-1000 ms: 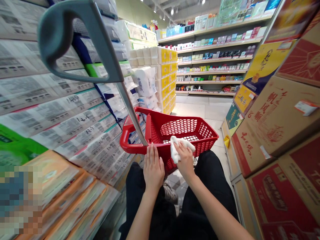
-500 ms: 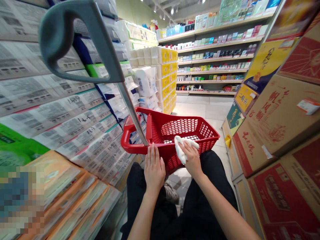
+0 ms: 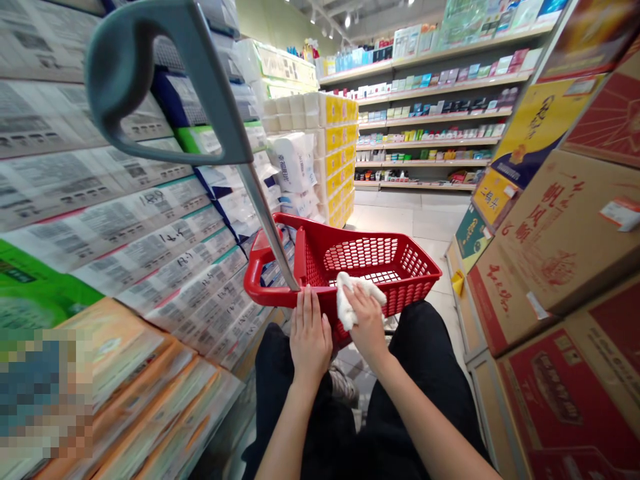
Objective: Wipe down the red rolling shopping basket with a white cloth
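Above shop tiles (image 3: 390, 217), red basket (image 3: 325, 237)

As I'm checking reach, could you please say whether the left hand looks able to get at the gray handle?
Probably yes: the left hand rests on the red basket near the metal pole, holding nothing, and I see nothing blocking the way up to the gray handle, though distance is uncertain.

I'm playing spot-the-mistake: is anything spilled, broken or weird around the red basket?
Nothing stands out. The red basket looks whole where visible, and no spill shows. The right hand holds a white cloth against it; the left hand touches it.
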A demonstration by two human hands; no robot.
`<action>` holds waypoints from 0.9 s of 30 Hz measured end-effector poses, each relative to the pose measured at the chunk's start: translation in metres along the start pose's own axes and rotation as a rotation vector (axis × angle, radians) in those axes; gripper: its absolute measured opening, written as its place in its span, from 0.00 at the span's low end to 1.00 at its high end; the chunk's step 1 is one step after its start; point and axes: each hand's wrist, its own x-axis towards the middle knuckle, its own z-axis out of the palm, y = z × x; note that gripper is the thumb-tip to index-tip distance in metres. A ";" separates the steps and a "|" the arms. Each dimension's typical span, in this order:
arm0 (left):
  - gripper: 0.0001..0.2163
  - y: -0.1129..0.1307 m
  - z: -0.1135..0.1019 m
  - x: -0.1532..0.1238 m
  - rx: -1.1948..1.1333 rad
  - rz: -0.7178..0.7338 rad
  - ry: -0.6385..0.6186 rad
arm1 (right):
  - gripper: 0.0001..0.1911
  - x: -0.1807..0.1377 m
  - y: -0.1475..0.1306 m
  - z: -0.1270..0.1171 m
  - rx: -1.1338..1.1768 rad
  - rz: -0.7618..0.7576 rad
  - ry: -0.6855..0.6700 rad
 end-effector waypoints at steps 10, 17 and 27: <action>0.31 -0.001 -0.001 0.000 -0.005 0.003 0.005 | 0.37 0.000 0.008 -0.007 -0.032 -0.118 -0.044; 0.30 0.000 0.002 0.000 -0.011 -0.008 0.017 | 0.35 -0.009 0.093 -0.029 -0.193 0.026 0.054; 0.31 -0.001 0.003 -0.001 -0.017 0.006 0.014 | 0.37 0.003 -0.001 -0.003 -0.004 0.061 0.006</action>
